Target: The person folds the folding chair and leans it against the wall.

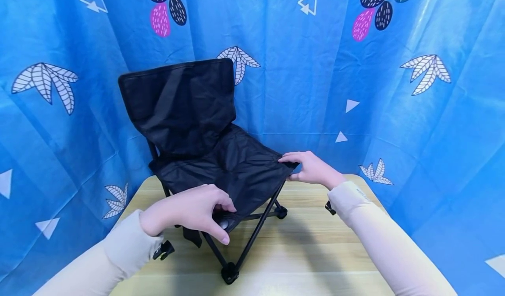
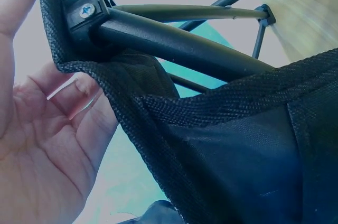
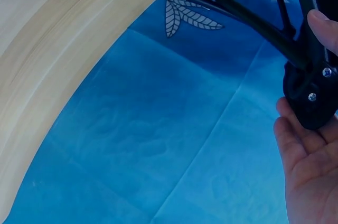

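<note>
A black folding chair [image 1: 232, 160] with a fabric seat and backrest stands unfolded on the wooden table, turned at an angle. At its near seat corner my left hand [image 1: 197, 208] curves round the edge, thumb apart from the fingers. The left wrist view shows that corner's plastic joint [image 2: 82, 20] and the woven trim beside the palm; some fingertips are hidden behind the fabric. My right hand [image 1: 311, 169] grips the right seat corner, fingers on top and thumb below. In the right wrist view, its fingers and thumb lie around the black corner joint [image 3: 311, 94].
The chair's crossed legs end in black feet [image 1: 230, 272] on the light wooden table [image 1: 300, 261]. A blue patterned curtain [image 1: 300, 90] surrounds the table at the back and sides. A black strap [image 1: 192, 237] hangs under the seat. Dark buckles [image 1: 163, 250] sit at both wrists.
</note>
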Demonstrator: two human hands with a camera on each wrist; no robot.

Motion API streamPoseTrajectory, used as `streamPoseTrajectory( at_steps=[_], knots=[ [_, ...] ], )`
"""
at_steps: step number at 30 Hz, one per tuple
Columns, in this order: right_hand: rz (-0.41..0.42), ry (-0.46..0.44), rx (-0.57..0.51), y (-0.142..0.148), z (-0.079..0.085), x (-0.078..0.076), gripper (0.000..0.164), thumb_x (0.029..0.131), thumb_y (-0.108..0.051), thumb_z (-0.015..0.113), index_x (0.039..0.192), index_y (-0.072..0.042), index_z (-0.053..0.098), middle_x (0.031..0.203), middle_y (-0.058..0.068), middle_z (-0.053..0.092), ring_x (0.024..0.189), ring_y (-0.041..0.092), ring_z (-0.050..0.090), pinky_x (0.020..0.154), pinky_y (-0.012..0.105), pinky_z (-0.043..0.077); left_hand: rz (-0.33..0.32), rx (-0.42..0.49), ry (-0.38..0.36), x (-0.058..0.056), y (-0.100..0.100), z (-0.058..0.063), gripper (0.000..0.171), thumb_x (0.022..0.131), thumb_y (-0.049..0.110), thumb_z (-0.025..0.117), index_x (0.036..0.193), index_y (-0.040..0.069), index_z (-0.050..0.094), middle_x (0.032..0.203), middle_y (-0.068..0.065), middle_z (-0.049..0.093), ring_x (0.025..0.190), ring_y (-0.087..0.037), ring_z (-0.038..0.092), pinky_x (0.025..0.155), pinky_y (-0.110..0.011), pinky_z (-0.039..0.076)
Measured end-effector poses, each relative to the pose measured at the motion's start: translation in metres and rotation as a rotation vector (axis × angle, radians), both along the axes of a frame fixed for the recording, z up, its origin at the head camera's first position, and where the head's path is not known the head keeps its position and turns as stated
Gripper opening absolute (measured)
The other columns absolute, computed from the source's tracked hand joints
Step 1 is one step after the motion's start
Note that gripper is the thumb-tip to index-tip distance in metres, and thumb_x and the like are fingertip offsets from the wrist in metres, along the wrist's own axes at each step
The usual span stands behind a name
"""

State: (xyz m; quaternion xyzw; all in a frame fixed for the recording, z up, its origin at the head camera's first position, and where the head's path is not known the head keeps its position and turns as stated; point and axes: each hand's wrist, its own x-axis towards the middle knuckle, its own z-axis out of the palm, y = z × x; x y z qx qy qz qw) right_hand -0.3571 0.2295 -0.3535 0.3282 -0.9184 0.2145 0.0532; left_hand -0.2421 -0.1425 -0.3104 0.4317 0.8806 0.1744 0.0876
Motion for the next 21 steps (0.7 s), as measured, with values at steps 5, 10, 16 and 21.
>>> streamPoseTrajectory(
  at_steps=[5,10,16,21],
  knots=[
    [-0.026,-0.019,0.004,0.006,0.0,0.002,0.057,0.091,-0.015,0.087,0.145,-0.015,0.071,0.156,0.019,0.062,0.147,0.044,0.057,0.118,0.062,0.049,-0.001,-0.001,0.001,-0.002,0.005,-0.002,0.05,0.074,0.051,0.097,0.111,0.02,0.083,0.09,0.022,0.07,0.082,0.0,0.061,0.077,-0.022,0.052],
    [-0.043,-0.014,0.001,0.013,0.0,0.006,0.057,0.091,-0.015,0.087,0.145,-0.015,0.071,0.155,0.018,0.063,0.146,0.043,0.058,0.117,0.063,0.049,-0.008,0.009,-0.01,-0.004,0.009,-0.004,0.051,0.075,0.05,0.097,0.113,0.019,0.083,0.092,0.022,0.071,0.083,-0.001,0.062,0.077,-0.022,0.053],
    [-0.05,0.017,-0.008,0.023,0.001,0.01,0.055,0.09,-0.016,0.088,0.143,-0.013,0.073,0.15,0.017,0.067,0.141,0.042,0.062,0.115,0.062,0.052,-0.021,0.033,-0.018,-0.005,0.012,-0.006,0.053,0.078,0.049,0.096,0.117,0.017,0.083,0.099,0.018,0.075,0.088,0.001,0.064,0.08,-0.022,0.055],
    [-0.056,0.02,-0.006,0.031,0.003,0.015,0.054,0.09,-0.018,0.089,0.142,-0.014,0.074,0.148,0.016,0.069,0.138,0.041,0.064,0.113,0.062,0.053,-0.042,0.056,-0.008,-0.007,0.012,-0.008,0.053,0.08,0.048,0.096,0.119,0.015,0.082,0.106,0.013,0.077,0.091,0.001,0.064,0.083,-0.023,0.056]
  ],
)
